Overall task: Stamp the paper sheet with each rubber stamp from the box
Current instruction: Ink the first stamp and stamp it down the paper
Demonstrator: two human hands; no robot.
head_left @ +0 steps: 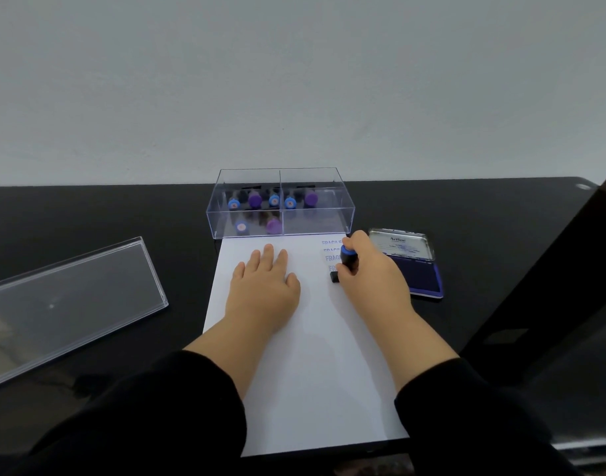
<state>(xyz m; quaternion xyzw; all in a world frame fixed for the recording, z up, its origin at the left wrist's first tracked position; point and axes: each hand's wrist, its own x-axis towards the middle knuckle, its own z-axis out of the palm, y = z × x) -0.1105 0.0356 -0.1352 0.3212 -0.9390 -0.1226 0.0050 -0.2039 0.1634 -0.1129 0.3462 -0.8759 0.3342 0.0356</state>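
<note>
My left hand (265, 286) lies flat on the paper sheet (315, 365) while my right hand (370, 273) grips a blue-capped stamp (346, 259), hiding its base and half-covering the "FRAGILE" prints (331, 250) near the box (281, 204).

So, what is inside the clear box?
The clear box holds several stamps with blue or purple tops, mostly in its left half. Their rubber faces are hidden.

The right hand (367, 269) covers the ends of the printed words (331, 255) and most of the stamp (347, 259) it grips. Stamps in the clear box (281, 204) are blurred, their cap marks unreadable. The frame's left edge cuts off the lid (64, 304). The ink pad's (413, 266) label print is too small to read.
</note>
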